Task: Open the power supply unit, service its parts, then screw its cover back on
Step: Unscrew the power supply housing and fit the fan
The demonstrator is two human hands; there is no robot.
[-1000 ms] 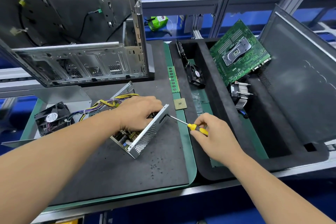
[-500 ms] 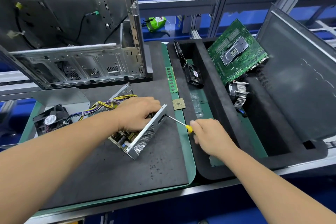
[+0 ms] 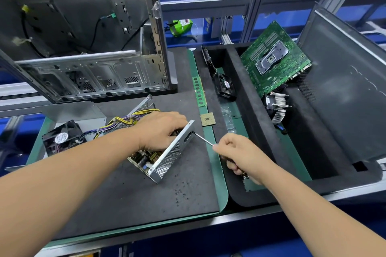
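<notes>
The power supply unit [image 3: 160, 152] lies tilted on the dark mat [image 3: 135, 194] of the table, its top open so the circuit board and capacitors show inside the perforated metal shell. Its bundle of yellow and purple wires [image 3: 125, 121] trails off to the left, toward a small black fan [image 3: 61, 137] that lies just beside a grey metal panel [image 3: 79, 111], which may be the removed cover.

The left hand [image 3: 160, 131] rests over the unit's upper end, fingers curled down into the shell, a steadying grip on the casing. The right hand [image 3: 240, 156] is clenched round the handle of a screwdriver [image 3: 203, 139]; the handle itself is hidden in the fist, and the thin shaft runs up-left with its tip at the outer face of the unit's end wall.

Judging by this, the servicing step is in hand: a screw on that end wall is probably being worked, though the screw itself is too small to see. The next move calls for keeping the tip seated and square while turning, with the left hand bracing the shell against sliding.
</notes>
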